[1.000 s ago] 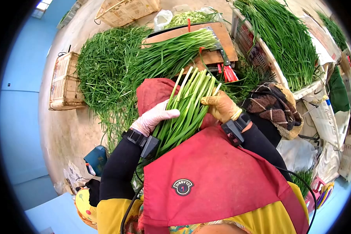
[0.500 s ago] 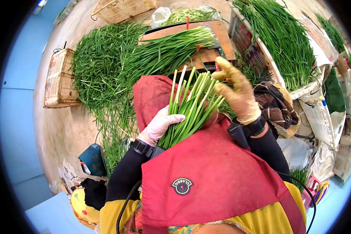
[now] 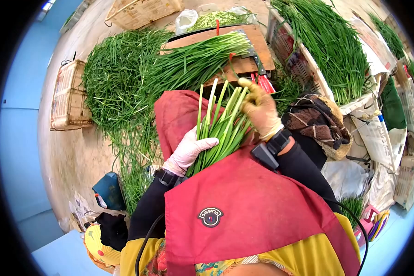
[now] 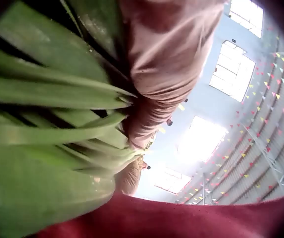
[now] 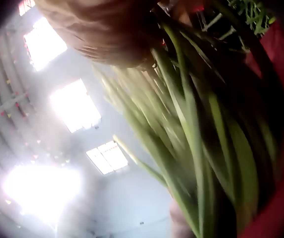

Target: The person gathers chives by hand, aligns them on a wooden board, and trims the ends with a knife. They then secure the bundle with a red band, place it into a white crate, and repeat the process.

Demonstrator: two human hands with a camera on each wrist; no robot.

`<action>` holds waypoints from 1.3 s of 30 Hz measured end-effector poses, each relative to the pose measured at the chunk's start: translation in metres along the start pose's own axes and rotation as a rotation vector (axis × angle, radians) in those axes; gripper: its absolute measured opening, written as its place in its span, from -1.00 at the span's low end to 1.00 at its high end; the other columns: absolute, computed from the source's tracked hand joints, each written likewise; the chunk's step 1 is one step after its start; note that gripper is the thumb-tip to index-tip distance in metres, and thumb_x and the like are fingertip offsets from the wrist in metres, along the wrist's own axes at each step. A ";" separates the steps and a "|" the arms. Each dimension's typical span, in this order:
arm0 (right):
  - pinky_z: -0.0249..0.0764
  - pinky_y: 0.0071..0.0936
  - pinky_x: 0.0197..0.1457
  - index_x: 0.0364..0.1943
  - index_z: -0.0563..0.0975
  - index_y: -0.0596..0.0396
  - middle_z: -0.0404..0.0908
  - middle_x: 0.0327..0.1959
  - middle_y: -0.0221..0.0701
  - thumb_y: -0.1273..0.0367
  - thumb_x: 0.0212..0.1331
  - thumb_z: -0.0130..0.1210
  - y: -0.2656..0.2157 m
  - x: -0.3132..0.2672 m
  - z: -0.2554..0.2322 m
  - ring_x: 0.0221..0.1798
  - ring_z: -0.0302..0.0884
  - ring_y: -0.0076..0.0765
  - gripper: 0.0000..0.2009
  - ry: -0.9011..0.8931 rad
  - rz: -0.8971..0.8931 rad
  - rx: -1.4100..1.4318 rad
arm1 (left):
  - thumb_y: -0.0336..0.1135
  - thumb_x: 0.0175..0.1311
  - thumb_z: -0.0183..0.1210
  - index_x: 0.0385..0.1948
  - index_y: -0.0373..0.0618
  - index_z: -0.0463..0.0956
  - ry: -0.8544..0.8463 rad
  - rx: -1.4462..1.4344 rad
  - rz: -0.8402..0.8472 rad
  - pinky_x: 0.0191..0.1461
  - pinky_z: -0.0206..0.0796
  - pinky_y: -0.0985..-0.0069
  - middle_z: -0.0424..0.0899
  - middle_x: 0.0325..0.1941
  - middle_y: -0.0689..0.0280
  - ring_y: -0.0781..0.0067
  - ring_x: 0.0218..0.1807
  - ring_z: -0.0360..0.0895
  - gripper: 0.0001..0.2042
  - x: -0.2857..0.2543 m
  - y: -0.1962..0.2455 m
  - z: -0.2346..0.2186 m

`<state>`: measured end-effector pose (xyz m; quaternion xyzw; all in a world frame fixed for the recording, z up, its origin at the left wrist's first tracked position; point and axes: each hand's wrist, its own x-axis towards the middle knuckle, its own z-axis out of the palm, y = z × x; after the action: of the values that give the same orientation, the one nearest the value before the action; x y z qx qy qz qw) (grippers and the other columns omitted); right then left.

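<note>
Stalks (image 3: pixel 221 140) are filling my left hand (image 3: pixel 186 151), whose thumb is lying across the front while its fingers are curling round the bunch, holding it above my red apron (image 3: pixel 244 198). My right hand (image 3: pixel 262 111) is resting by the pale ends on the bunch's right edge; its fingers are showing bent, but whether they are pinching a stalk I cannot tell. I am judging this bunch light, its pale bases fairly stiff and its leaves soft, perhaps slippery (and probably easy to bruise), so a gentle hold just below the bases is seeming best. Beyond my knees a wooden board (image 3: pixel 259 36) is bearing a larger sheaf (image 3: pixel 202 54) and a knife (image 3: pixel 261 68). Behind it, white plastic (image 3: pixel 186 20) is bunching around a pale green heap (image 3: pixel 218 19). To my right a crate (image 3: pixel 303 66) is holding long greens (image 3: pixel 333 46) heaped high; to my left a loose pile (image 3: pixel 117 76) is spreading beside another crate (image 3: pixel 71 94), whose contents I am not making out.
</note>
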<state>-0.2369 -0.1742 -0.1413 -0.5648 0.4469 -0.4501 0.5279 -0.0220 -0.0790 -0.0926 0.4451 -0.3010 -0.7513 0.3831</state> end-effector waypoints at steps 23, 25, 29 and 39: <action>0.12 0.02 0.33 -0.27 0.64 -0.16 0.61 -0.36 -0.46 0.31 -0.03 0.24 -0.062 -0.003 0.010 -0.05 0.51 -0.25 -0.82 -0.547 -0.373 -1.077 | -0.53 0.11 0.34 0.24 -0.21 0.28 -0.019 -0.053 0.026 0.27 0.31 0.48 0.53 0.14 0.32 0.48 0.16 0.47 -0.38 0.005 -0.005 0.010; 0.20 -0.05 0.26 -0.35 0.64 -0.15 0.62 -0.42 -0.49 0.32 -0.04 0.23 -0.051 0.005 0.006 -0.11 0.53 -0.26 -0.87 -0.425 -0.458 -0.909 | -0.53 0.10 0.34 0.25 -0.20 0.27 -0.018 -0.040 0.042 0.28 0.31 0.48 0.52 0.15 0.32 0.48 0.16 0.47 -0.37 0.006 -0.006 0.008; 0.47 -0.26 -0.04 -0.31 0.68 -0.04 0.67 -0.39 -0.42 0.50 -0.11 0.26 -0.032 0.035 -0.024 -0.37 0.58 -0.21 -0.78 -0.099 -0.618 -0.839 | -0.59 0.08 0.29 0.33 -0.17 0.19 -0.016 -0.021 -0.010 0.28 0.31 0.47 0.52 0.18 0.28 0.46 0.16 0.49 -0.30 0.005 -0.002 0.006; 0.56 -0.42 -0.12 -0.27 0.68 0.16 0.70 -0.34 -0.21 0.41 0.12 0.22 -0.053 0.019 -0.152 -0.28 0.65 -0.30 -0.85 -0.245 0.107 -0.755 | -0.51 0.10 0.30 0.29 -0.19 0.26 0.001 0.013 0.027 0.28 0.28 0.48 0.51 0.19 0.32 0.48 0.16 0.48 -0.35 0.000 0.001 -0.006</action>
<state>-0.3806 -0.2199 -0.0819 -0.7446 0.5432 -0.1556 0.3555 -0.0160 -0.0801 -0.0944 0.4439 -0.3116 -0.7440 0.3903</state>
